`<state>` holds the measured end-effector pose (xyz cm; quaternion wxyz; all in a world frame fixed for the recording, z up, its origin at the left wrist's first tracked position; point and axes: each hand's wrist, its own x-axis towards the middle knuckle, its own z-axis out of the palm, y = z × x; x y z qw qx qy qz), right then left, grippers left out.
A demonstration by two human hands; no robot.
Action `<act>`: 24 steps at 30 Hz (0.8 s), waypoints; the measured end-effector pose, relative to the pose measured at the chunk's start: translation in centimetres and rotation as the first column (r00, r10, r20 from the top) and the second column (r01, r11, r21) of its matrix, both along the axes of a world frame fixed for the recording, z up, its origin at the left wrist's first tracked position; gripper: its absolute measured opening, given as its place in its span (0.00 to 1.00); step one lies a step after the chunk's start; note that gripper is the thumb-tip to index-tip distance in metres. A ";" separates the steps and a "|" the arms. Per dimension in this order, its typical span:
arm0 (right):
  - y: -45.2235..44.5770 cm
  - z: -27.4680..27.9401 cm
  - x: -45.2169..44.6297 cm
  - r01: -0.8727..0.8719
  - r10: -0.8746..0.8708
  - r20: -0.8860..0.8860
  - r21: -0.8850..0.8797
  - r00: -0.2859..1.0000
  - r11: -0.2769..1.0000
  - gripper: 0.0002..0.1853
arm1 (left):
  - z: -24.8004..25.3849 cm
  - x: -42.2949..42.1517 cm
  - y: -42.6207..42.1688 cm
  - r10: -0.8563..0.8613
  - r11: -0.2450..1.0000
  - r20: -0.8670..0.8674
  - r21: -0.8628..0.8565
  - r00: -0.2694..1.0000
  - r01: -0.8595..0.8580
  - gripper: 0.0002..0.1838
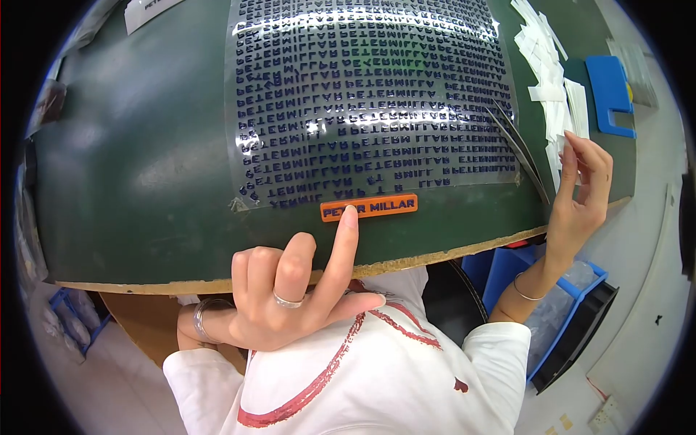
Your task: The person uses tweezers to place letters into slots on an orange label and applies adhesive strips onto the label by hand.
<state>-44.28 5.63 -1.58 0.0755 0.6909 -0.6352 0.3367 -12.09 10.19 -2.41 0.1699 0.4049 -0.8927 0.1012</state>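
My left hand (279,293) reaches over the table's near edge. Its index finger rests on an orange bar (391,205) with dark raised "PETER MILLAR" lettering, covering part of the first word. The thumb points out sideways and the other fingers are loosely bent, holding nothing. On the right, my right hand (582,181) pinches at the lower end of a pile of white paper strips (547,72), thumb and index finger together on a strip. Tweezers (525,156) lie just left of that hand. Behind the bar lies a clear sheet (377,119) with rows of dark, reversed letters, some gone.
A blue plastic piece (607,94) lies at the table's right edge. A printed white strip (148,13) is at the far left. Below the green table (138,181), a blue crate (569,312) with clear bags stands at right, and another (76,319) at left.
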 end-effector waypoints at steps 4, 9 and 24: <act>0.2 -0.2 0.4 -0.001 0.001 0.026 0.009 1.000 1.000 0.09 | -0.3 0.0 0.2 0.006 1.000 -0.002 -0.014 1.000 -0.006 0.40; 0.4 -0.5 0.6 -0.012 0.012 0.008 -0.002 1.000 1.000 0.09 | -1.0 -0.3 0.2 0.062 0.997 -0.005 -0.043 0.998 -0.062 0.36; 0.9 -0.7 2.0 -0.079 0.087 0.064 -0.122 0.994 0.989 0.10 | -1.5 1.3 0.3 -0.056 0.995 -0.145 0.078 0.988 0.068 0.43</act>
